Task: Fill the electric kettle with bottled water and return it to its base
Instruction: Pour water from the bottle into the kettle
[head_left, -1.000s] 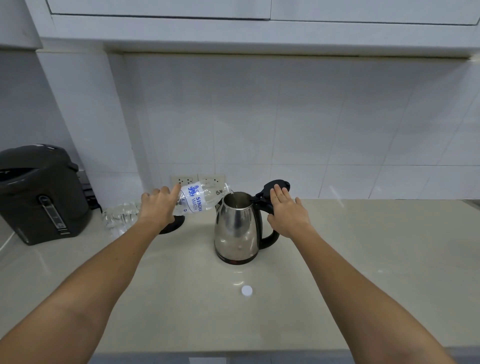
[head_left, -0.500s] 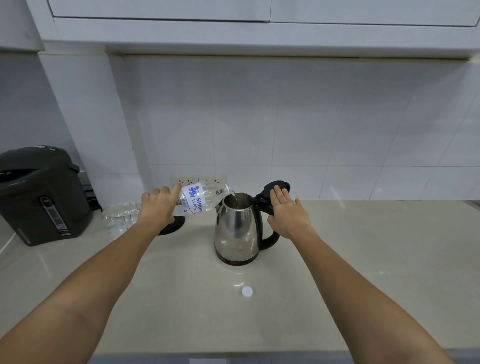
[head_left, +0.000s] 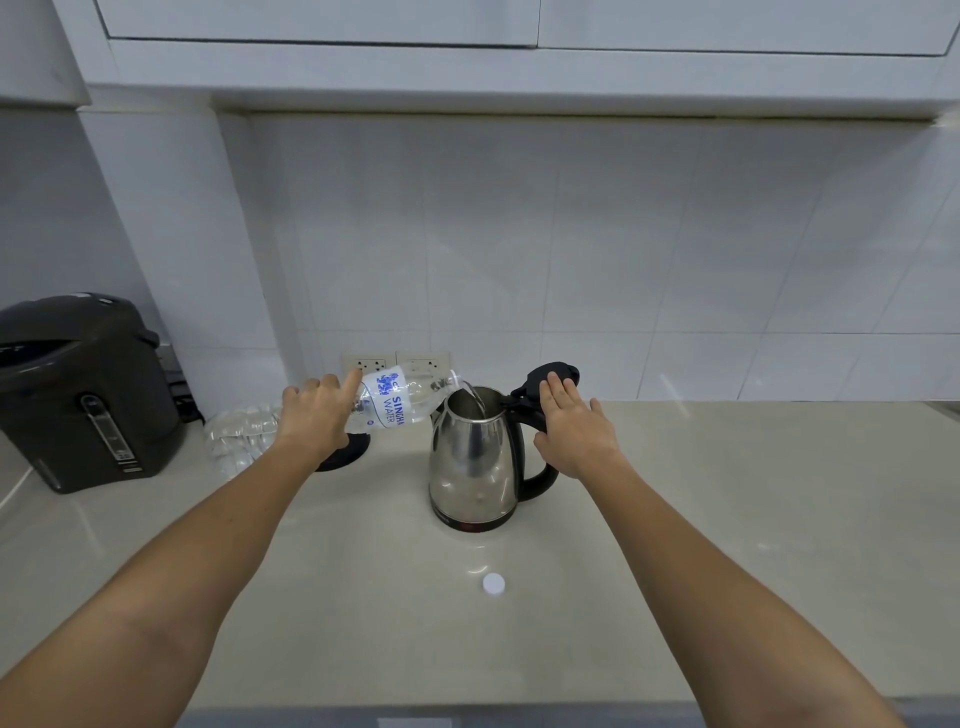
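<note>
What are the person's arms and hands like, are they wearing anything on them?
Both arms are bare as far as the picture shows: no sleeves in view. The left hand and the right hand have no gloves, and I see no rings, watch or bracelet on either wrist.

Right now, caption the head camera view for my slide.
Left hand tips a water bottle into the open steel kettle while the right hand rests at its raised lid; bottle cap lies on the counter.

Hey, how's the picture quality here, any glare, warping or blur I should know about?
Head view: wide-angle warping bows the cabinet edge and stretches both forearms; soft glare spots on the counter near the white cap; the steel kettle mirrors its surroundings; the clear bottle and its stream are faint but readable.
</note>
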